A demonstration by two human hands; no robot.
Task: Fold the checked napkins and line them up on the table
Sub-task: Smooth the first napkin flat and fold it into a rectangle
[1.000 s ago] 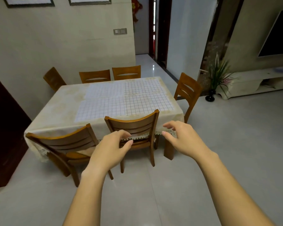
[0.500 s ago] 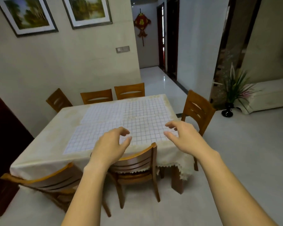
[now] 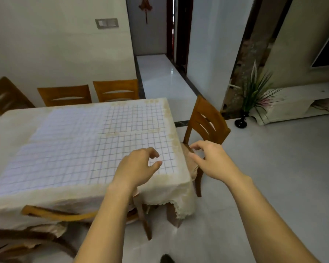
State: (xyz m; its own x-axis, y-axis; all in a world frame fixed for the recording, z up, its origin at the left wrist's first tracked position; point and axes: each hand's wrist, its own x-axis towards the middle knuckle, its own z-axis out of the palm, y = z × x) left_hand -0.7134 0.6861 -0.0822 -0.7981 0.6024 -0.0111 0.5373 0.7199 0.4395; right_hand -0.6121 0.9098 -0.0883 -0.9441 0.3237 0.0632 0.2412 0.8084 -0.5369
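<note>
Four checked napkins (image 3: 80, 145) are laid flat and unfolded on the counter (image 3: 13, 120), set out two by two: far-left napkin (image 3: 70, 122), far-right napkin (image 3: 135, 118), near-left napkin (image 3: 46, 168), near-right napkin (image 3: 118, 149). A beige tablecloth (image 3: 160, 192) is spread under them. Left hand (image 3: 137, 166) is held over the near-right napkin by its near right corner, fingers loosely curled, nothing gripped; contact with the cloth cannot be told. Right hand (image 3: 211, 160) is held just past the counter's right edge, above the right chair (image 3: 207, 120), fingers loosely curled, nothing gripped. Far chairs (image 3: 65, 94) are lined up behind the counter, a near chair (image 3: 55, 214) is tucked under its near edge
</note>
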